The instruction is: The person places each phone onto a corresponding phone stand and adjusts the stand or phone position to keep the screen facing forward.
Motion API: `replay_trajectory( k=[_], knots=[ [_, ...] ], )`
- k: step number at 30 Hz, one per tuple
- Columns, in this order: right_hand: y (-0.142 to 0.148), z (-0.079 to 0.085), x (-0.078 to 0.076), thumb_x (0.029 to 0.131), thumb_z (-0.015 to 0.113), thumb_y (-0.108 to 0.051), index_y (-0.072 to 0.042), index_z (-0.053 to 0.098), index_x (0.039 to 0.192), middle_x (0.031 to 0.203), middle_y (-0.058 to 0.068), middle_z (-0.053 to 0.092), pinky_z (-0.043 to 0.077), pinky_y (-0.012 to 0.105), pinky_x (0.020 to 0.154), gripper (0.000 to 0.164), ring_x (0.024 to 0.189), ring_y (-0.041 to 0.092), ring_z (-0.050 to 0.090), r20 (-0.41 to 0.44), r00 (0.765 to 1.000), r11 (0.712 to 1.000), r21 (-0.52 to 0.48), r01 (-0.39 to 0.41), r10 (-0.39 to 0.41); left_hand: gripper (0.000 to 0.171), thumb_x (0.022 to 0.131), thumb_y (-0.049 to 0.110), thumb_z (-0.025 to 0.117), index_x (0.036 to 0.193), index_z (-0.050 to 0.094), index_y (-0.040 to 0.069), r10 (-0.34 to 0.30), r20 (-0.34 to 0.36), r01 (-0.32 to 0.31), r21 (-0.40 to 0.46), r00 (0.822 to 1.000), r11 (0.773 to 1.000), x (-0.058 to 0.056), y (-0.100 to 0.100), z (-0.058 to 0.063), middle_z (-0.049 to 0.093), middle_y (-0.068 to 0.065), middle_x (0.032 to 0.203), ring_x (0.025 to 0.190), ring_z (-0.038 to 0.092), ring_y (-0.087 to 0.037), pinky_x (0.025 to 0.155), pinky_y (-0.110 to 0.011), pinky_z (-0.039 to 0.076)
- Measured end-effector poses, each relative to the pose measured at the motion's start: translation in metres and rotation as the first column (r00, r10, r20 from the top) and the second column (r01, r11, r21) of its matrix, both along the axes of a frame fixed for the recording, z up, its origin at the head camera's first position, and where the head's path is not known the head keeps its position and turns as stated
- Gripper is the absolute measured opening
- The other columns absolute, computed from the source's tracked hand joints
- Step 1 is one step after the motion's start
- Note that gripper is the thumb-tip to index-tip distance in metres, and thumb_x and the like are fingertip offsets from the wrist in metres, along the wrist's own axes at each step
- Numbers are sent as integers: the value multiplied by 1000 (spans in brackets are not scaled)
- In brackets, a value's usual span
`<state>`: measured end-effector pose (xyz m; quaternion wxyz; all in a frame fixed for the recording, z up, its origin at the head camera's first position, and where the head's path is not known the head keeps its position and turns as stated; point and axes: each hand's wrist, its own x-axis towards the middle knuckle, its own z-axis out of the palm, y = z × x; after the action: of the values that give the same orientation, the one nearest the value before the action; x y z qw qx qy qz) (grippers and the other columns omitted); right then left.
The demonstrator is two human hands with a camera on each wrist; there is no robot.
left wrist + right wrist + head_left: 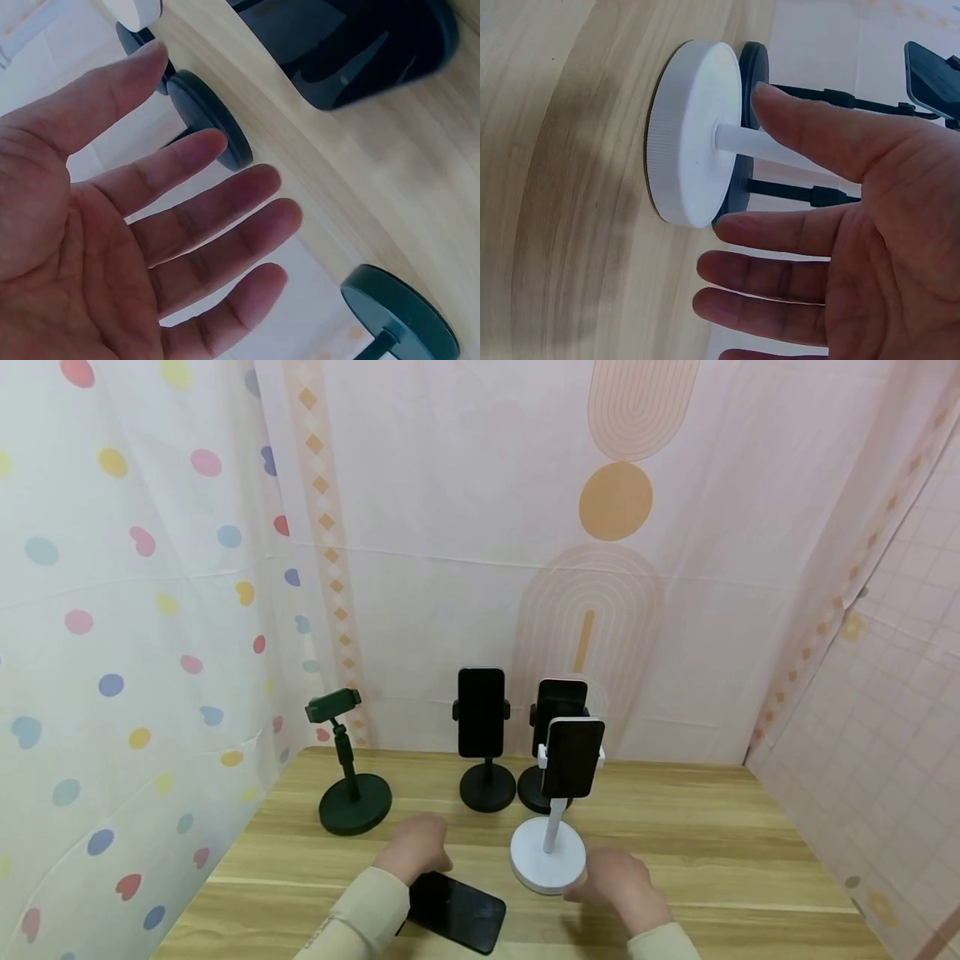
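Observation:
My left hand (417, 847) hovers by a black phone (459, 910) that lies flat on the table. In the left wrist view its fingers are spread and relaxed, holding nothing. Beside the round base of a white phone stand (548, 860) is my right hand (617, 881). The right wrist view shows its fingers extended near the white base (694, 142), with nothing gripped; whether they touch it I cannot tell. A phone (573, 758) sits upright in the white stand's clamp. To the left stands a dark green phone stand (354, 802) with no phone in its holder.
Behind the white stand are two black phone stands, one with an upright phone (481, 712), the other with a partly hidden phone (561, 693). The wood-grain table (720, 852) ends at a patterned curtain (420, 610), with more cloth on both sides.

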<state>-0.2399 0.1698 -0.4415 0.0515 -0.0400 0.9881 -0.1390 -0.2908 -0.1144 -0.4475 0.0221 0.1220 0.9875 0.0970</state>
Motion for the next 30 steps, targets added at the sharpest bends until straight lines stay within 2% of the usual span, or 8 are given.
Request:
replay_trajectory(
  k=[3, 7, 13, 18, 25, 30],
  knots=[
    [2, 0, 2, 72, 84, -39, -4, 63, 78, 79, 8, 63, 52, 46, 66, 40, 75, 28, 61, 12, 1000, 1000, 4, -20, 20, 30, 73, 15, 83, 68, 53, 10, 12, 9, -12, 20, 1000, 1000, 0, -8, 1, 51, -3, 68, 61, 45, -19, 58, -38, 45],
    [5, -2, 4, 72, 82, -37, -6, 60, 72, 73, 4, 59, 51, 43, 64, 38, 69, 23, 57, 18, 999, 999, -13, -42, 42, 29, 75, 17, 83, 69, 55, 9, 59, 30, -60, 16, 998, 998, -2, -22, 1, 52, -2, 67, 60, 46, -19, 60, -40, 45],
    [12, -7, 5, 73, 81, -37, -4, 61, 74, 73, 4, 59, 51, 43, 66, 38, 69, 24, 57, 12, 999, 999, -43, -30, 30, 22, 77, 19, 83, 78, 64, 8, 131, 57, -132, 18, 990, 991, -5, -44, -2, 59, -4, 74, 65, 55, -22, 63, -46, 50],
    [16, -12, 2, 74, 82, -39, -4, 62, 78, 75, 5, 60, 51, 45, 66, 40, 71, 26, 59, -6, 1000, 1000, -28, -6, 6, 25, 76, 20, 85, 84, 65, 6, 163, 63, -165, 20, 985, 986, -7, -63, -6, 62, -7, 79, 70, 58, -26, 67, -49, 51],
    [20, -12, -6, 72, 84, -38, -2, 66, 83, 81, 8, 65, 52, 47, 67, 42, 76, 30, 62, -51, 998, 999, -18, -35, 34, 24, 76, 17, 82, 73, 60, 8, 187, 67, -189, 29, 980, 981, -9, -87, -8, 57, -5, 71, 65, 54, -25, 61, -44, 48],
    [23, -11, -12, 72, 84, -38, 0, 67, 87, 84, 10, 67, 53, 48, 71, 44, 80, 32, 64, -73, 995, 998, -10, -62, 61, 22, 76, 19, 82, 76, 64, 8, 206, 80, -209, 32, 975, 977, -12, -98, -5, 61, -8, 76, 70, 58, -27, 64, -48, 51]
  ],
)
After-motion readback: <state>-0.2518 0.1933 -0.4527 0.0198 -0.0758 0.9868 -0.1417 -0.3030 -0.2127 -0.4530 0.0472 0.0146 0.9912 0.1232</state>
